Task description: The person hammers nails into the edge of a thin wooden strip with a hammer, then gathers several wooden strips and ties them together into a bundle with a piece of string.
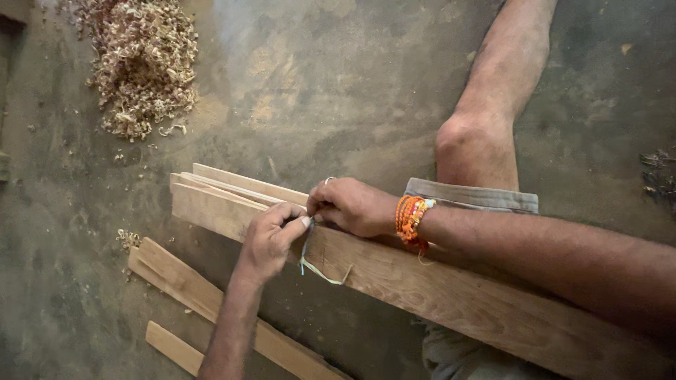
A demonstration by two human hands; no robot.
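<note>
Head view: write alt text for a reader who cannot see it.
Both hands, left hand and right hand, pinch a thin pale string over stacked wooden planks lying on a concrete floor. Wood shavings are heaped at the upper left.

I see the left hand reaching up from the lower frame, forearm near vertical, thumb and forefinger pinched together. Right hand enters from the right, forearm stretched long, fingers curled and pinched. Both sets of fingertips meet, touching. Right knee bent above.
</note>
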